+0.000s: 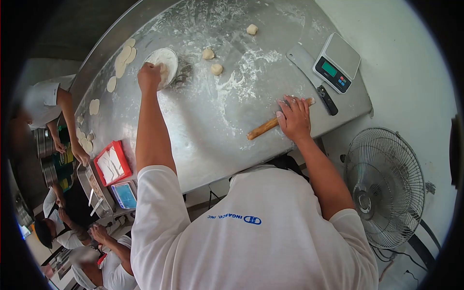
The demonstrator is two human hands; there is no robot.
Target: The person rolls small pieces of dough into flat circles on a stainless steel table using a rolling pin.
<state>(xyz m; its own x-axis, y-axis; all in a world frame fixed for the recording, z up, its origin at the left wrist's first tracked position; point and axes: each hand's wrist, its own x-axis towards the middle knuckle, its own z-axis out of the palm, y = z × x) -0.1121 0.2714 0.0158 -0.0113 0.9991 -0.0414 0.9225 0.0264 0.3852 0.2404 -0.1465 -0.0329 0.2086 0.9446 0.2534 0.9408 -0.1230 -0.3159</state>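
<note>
My left hand [149, 76] reaches over the near rim of a round white bowl [173, 54] of flour [164, 59], its curled fingers closed in the flour and partly hidden. My right hand [296, 118] lies over the upper right end of a wooden rolling pin [263, 130], fingers bent across it. The pin rests at a slant on the floured metal table. Between and beyond my hands sit a dough ball [216, 69], a second dough ball [208, 53] and a third dough ball [252, 29]. Several flat dough rounds [121, 63] lie left of the bowl.
A cleaver [304, 60] with a black handle lies beside a digital scale [337, 63] at right. A standing fan [382, 188] is near the table's corner. At left are a red tray [114, 164], a metal pan [96, 191] and co-workers, one with a hand [80, 153] by the pan.
</note>
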